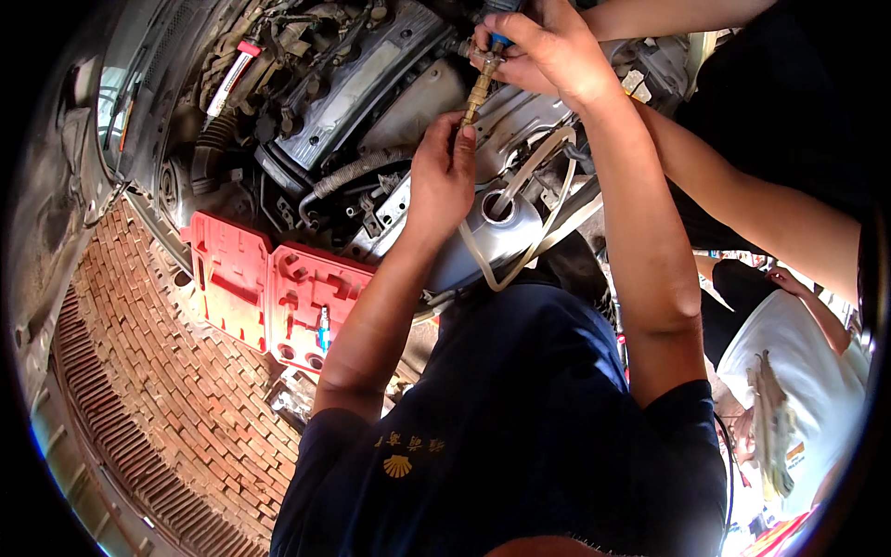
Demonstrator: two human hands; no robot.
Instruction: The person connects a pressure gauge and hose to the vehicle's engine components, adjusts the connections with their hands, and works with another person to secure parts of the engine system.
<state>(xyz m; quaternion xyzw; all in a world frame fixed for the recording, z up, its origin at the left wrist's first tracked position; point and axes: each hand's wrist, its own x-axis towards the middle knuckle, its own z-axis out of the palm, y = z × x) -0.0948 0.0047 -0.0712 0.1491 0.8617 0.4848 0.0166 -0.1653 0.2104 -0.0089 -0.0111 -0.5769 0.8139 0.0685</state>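
Note:
My left hand (pixel 444 176) is closed, thumb and fingers pinching the lower end of a ribbed brass fitting (pixel 479 97) that slants upward. Around the top of that fitting my right hand (pixel 561 56) is closed, by a part with a blue ring (pixel 500 39). A co-worker's hand (pixel 527 74) is close behind my right hand; what it grips is partly hidden. Below my hands sits a pale round container (pixel 520 232) with an open neck, and a clear hose (pixel 534 167) runs into it and loops around its front.
A car engine (pixel 357 93) fills the upper left. A white tube with red ends (pixel 232 79) stands in the bay. An open red tool case (pixel 232 278) leans at the car's edge, above brick paving (pixel 176 371). Co-workers' arms (pixel 789 213) come from the right.

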